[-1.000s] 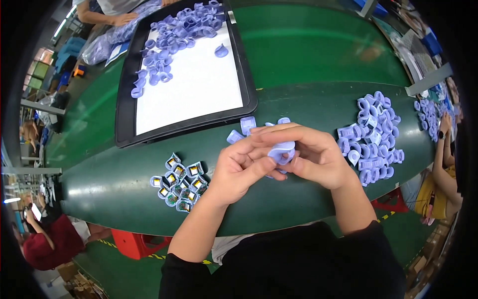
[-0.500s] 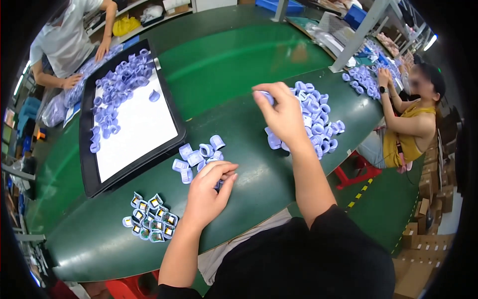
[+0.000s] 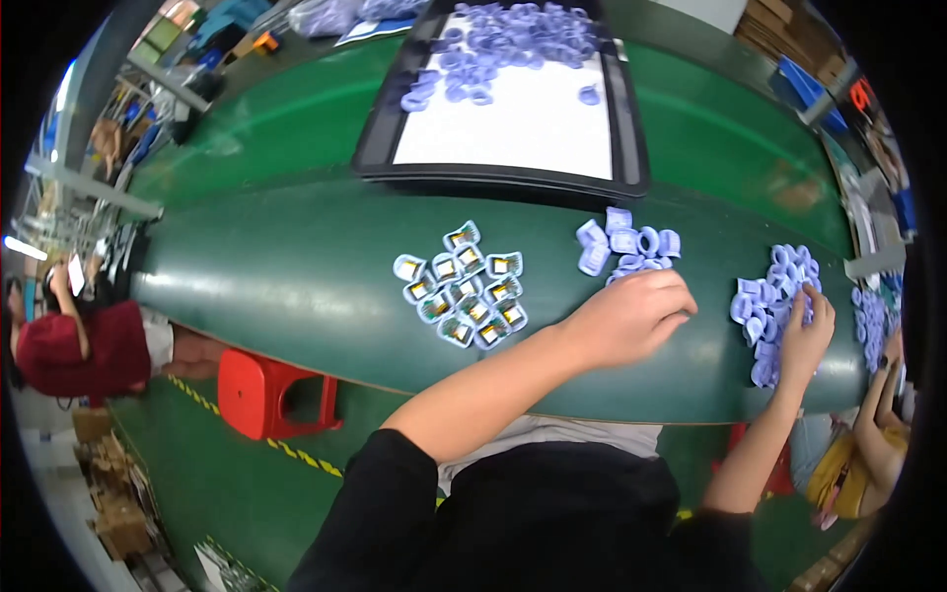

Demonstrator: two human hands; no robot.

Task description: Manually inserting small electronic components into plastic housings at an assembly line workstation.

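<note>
My left hand [image 3: 639,314] is over the green table, its fingers curled together. Whatever they may hold is hidden. Just beyond it is a small group of lavender plastic ring-shaped pieces [image 3: 621,242], partly covered by the fingers. At the right, my right hand [image 3: 809,340] reaches into a larger pile of the same pieces [image 3: 755,296]. Its thumb and fingers close around a lavender ring-shaped piece [image 3: 808,310] at the pile's edge. Left of my left hand lie several pale-rimmed pieces with small circuit boards inside [image 3: 464,291], their open sides up.
A black tray [image 3: 631,148] with a white bottom stands at the far side, lavender pieces heaped at its back. A red stool [image 3: 247,395] is by the near edge at left. People sit at both ends; another lavender heap [image 3: 870,326] is at far right.
My view has swung left, so the tray now appears at the top middle. My right hand has come down from above onto the right pile. My left hand stays beside the small group, fingers still curled.
</note>
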